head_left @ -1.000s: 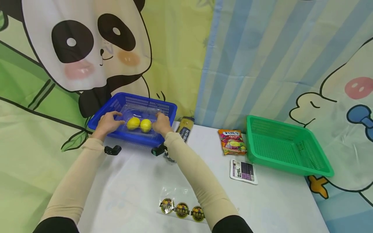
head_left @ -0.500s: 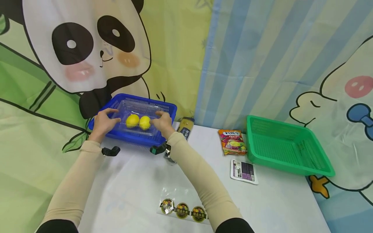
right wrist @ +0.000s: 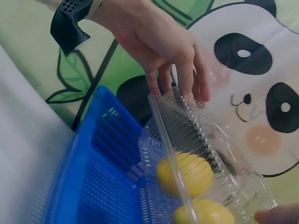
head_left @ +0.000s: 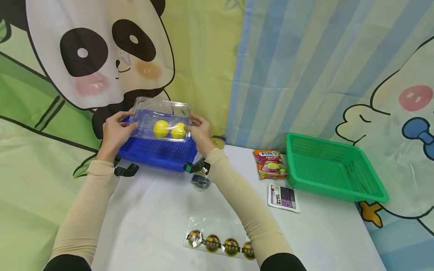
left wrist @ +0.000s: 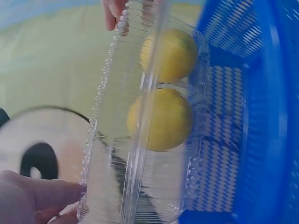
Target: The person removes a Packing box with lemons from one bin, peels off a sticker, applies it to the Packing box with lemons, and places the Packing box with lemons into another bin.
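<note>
A clear plastic clamshell box [head_left: 144, 122] is held up over the blue basket [head_left: 157, 152], tilted toward me. Two yellow lemons [head_left: 161, 129] lie side by side in it, seen through the plastic. My left hand [head_left: 115, 132] pinches the box's left end between thumb and fingers. At the other end, my right hand [head_left: 200, 132] grips the edge in the same way. The left wrist view shows the left fingertips [left wrist: 70, 193] on the ridged rim. In the right wrist view only a fingertip of the right hand [right wrist: 280, 214] shows, at the lower corner.
Behind the right wrist, a yellow-topped packet [head_left: 218, 142] and a dark item [head_left: 200, 181] are partly covered. Further right lie a Fox's candy bag [head_left: 270, 164], a white and purple packet [head_left: 283, 198] and a green basket [head_left: 332, 169]. A clear bag with round labels [head_left: 213, 241] lies in front.
Both hands have closed on the clamshell box and lifted it up out of the blue basket. The lemons rose inside it and shifted slightly right.
</note>
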`<action>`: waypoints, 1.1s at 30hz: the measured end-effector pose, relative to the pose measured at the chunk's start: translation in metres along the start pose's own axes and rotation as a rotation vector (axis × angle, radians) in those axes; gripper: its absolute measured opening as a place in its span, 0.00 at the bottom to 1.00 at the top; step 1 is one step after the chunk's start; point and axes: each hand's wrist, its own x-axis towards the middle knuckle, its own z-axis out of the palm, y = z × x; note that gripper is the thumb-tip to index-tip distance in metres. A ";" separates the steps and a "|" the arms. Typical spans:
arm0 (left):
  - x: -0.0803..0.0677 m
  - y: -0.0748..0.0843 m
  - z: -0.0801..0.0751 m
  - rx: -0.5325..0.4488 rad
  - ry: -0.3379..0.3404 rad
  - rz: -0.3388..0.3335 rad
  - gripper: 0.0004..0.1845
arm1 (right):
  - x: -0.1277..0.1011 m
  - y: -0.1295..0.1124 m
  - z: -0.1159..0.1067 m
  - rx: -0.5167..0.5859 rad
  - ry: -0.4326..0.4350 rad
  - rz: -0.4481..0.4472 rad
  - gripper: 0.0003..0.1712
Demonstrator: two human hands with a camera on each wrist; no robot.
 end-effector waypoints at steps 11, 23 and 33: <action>-0.023 0.058 0.033 -0.131 -0.036 0.190 0.23 | -0.014 -0.023 -0.087 0.132 0.024 -0.054 0.32; -0.066 0.084 0.110 -0.255 -0.257 0.219 0.23 | -0.069 -0.009 -0.194 0.064 0.125 -0.007 0.29; -0.119 0.077 0.160 -0.284 -0.409 0.212 0.22 | -0.123 0.039 -0.248 0.021 0.235 0.108 0.27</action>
